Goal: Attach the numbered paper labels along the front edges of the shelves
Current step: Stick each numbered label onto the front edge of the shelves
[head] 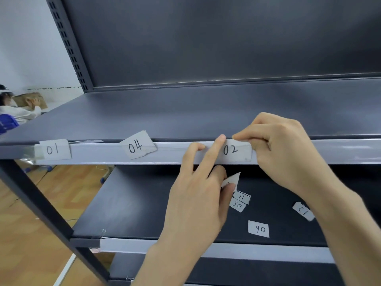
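The left hand [198,195] reaches up from below with its index finger straight, the tip pressed on the front edge [99,152] of the upper shelf at the left end of label 02 [235,150]. Its middle finger is curled against the same strip, and its thumb and lower fingers pinch a spare label [234,179] just under the edge; the number on that paper is hidden. The right hand [284,153] comes in beside it, fingers curled, pinching the top and right end of label 02 – so the paper lies flat on the strip between the two hands.

Left of the left hand, label 04 [138,145] sits tilted on the same strip, its top corner standing above the shelf. Further left, at the shelf's end, label 01 [54,150] sits straight.

Below the hands, on the lower shelf [134,203], loose labels lie apart – label 11 [241,196] overlapping label 50 [237,205] just beside the left thumb, label 90 [259,229] nearer the front, and label 12 [304,211] partly under the right forearm
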Demonstrator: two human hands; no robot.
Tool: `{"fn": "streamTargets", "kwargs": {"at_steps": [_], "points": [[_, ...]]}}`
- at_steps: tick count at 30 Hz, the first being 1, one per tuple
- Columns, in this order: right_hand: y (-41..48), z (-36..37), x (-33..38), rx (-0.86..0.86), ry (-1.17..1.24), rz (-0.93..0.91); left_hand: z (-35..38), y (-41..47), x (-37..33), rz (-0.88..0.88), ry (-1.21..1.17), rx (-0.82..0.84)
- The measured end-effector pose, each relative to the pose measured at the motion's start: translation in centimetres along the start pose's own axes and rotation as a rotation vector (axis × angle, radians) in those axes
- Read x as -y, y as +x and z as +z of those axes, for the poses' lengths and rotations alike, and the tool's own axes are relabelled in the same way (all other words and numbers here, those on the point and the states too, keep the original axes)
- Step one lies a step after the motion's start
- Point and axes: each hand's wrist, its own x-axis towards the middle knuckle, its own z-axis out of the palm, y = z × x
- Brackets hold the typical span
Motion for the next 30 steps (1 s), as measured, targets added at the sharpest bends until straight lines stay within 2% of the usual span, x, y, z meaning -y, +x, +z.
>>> {"fn": "streamTargets", "kwargs": {"at_steps": [8, 10, 13, 16, 19, 23, 26, 30], "points": [[-1.3, 1.0, -0.5, -0.036, -0.032, -0.007, 0.0, 0.6, 0.6, 0.009, -0.077, -0.023], [-1.9, 0.7, -0.3, -0.052, 0.020, 0.011, -0.6, 1.0, 0.8, -0.058, -0.272, -0.024], [-3.3, -0.1, -0.1, -0.148, 0.122, 0.068, -2.5, 1.9, 0.9, -0.275, -0.689, 0.015], [-4.5, -0.6, -0.5, -0.212, 0.075, 0.105, -4.0, 2.9, 1.0, -0.408, -1.010, 0.014], [-6.3, -1.0, -2.1, -0.235, -0.048, 0.191, -4.2, 3.7, 1.2, -0.400, -1.082, 0.068], [-8.8, -2.2, -4.4, -0.209, -0.303, 0.317, -3.7, 4.6, 0.7, -0.368, -1.152, 0.236], [-10.1, -3.9, -6.4, -0.175, -0.362, 0.407, -2.9, 5.6, -0.7, -0.286, -1.071, 0.309], [-10.9, -6.8, -9.7, -0.152, -0.396, 0.475, -1.8, 7.4, -3.9, -0.160, -0.855, 0.238]]}}
